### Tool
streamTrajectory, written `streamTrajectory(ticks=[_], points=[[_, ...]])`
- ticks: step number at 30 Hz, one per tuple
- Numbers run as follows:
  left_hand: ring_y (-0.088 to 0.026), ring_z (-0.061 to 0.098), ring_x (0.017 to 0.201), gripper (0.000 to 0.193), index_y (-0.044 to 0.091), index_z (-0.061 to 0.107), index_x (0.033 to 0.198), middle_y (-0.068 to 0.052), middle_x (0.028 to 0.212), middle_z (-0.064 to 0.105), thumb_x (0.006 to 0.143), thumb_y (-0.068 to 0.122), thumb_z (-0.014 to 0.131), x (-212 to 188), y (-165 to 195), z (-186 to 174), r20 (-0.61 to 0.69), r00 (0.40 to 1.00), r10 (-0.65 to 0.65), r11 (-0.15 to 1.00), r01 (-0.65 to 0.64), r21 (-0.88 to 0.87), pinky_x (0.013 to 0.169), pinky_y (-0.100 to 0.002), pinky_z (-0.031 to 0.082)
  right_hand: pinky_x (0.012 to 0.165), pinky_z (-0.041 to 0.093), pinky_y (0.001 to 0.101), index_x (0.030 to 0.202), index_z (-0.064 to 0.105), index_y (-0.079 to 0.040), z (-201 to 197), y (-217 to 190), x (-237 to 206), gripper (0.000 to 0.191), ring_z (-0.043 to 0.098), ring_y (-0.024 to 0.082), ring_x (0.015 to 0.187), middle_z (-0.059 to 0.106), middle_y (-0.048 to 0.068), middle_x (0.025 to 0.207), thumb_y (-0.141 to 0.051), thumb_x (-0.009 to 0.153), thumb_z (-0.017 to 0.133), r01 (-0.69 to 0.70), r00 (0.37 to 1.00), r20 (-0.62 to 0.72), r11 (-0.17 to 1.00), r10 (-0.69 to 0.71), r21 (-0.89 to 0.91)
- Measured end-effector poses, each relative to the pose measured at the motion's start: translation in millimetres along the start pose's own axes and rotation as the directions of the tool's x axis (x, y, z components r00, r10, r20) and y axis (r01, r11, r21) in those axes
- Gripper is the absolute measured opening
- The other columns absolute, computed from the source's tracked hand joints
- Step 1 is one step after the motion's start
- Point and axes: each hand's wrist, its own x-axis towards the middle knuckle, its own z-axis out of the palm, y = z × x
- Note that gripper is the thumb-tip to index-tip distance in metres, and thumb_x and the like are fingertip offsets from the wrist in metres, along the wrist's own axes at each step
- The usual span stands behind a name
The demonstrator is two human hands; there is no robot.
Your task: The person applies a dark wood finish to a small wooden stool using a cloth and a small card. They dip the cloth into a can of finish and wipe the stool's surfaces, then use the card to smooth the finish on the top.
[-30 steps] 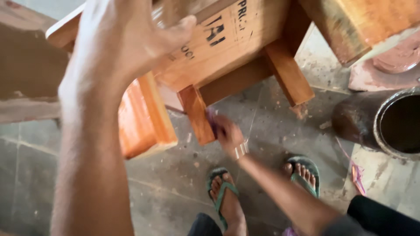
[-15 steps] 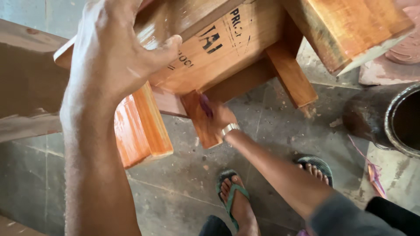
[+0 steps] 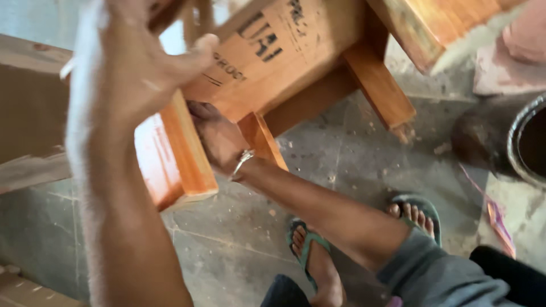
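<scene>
The left hand (image 3: 142, 68) grips the upturned orange wooden stool (image 3: 284, 62) by its upper edge. The right hand (image 3: 219, 139), wearing a metal bracelet (image 3: 242, 163), rests against a stool leg (image 3: 263, 139). Two feet in green sandals (image 3: 310, 256) stand on the grey floor (image 3: 352, 165) below.

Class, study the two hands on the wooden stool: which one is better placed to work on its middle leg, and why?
Probably the right. The right hand rests beside the middle leg, while the left hand grips the wooden stool from above, holding it tilted off the floor.
</scene>
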Motion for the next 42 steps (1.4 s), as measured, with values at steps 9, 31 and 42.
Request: streamTrajectory(ticks=[9,31,42], points=[[-0.030,0.071,0.114,0.050,-0.007,0.060,0.132,-0.021,0.126,0.071,0.088,0.002,0.082,0,20,-8,0.029,0.998,-0.062,0.991,0.058,0.121,0.096,-0.041,0.054,0.113,0.044,0.0409,0.146,0.054,-0.004,-18,-10,-28,0.061,0.056,0.037,0.133,0.055,0.018,0.147,0.003,0.085,0.050,-0.570,0.822,0.055,0.817,0.567,0.085],[-0.034,0.071,0.110,0.047,-0.003,0.063,0.126,-0.020,0.119,0.072,0.084,0.005,0.083,-3,14,-3,-0.058,0.998,-0.030,0.990,0.038,0.135,0.095,-0.042,0.054,0.082,0.058,0.0424,0.112,0.073,-0.003,-11,62,-18,0.028,0.073,0.031,0.091,0.074,0.021,0.095,-0.013,0.092,0.057,-0.815,0.498,0.416,0.575,0.761,-0.077],[-0.036,0.070,0.104,0.051,-0.004,0.064,0.124,-0.021,0.115,0.071,0.087,0.021,0.086,-14,-11,6,-0.104,0.987,-0.121,0.980,0.136,0.146,0.091,-0.042,0.053,0.095,0.048,0.0470,0.111,0.076,-0.019,-31,66,-28,0.026,0.055,0.033,0.120,0.061,0.011,0.129,-0.029,0.094,0.059,-0.035,0.656,0.516,0.705,0.551,-0.708]])
